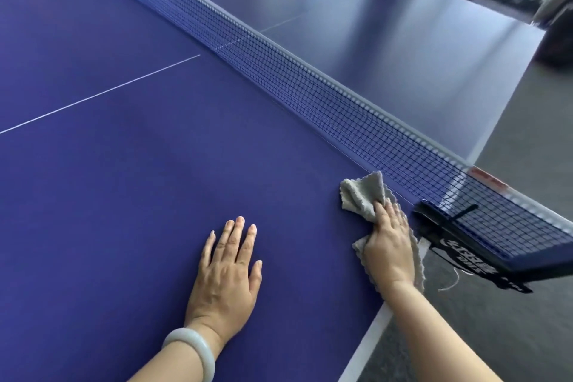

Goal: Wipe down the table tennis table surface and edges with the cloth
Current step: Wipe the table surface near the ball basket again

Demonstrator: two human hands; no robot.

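The blue table tennis table (124, 183) fills most of the view. My right hand (389, 245) presses a crumpled grey cloth (361, 195) onto the surface near the right side edge, just before the net. Part of the cloth hangs over the white edge line under my wrist. My left hand (228, 270) lies flat on the table with fingers spread, empty, a pale bangle on its wrist.
The net (279, 71) runs diagonally from top left to lower right. Its black clamp post (446, 226) sits right beside the cloth at the table's side edge. Grey carpet floor (511, 335) lies to the right; the far half of the table (372, 25) is beyond the net.
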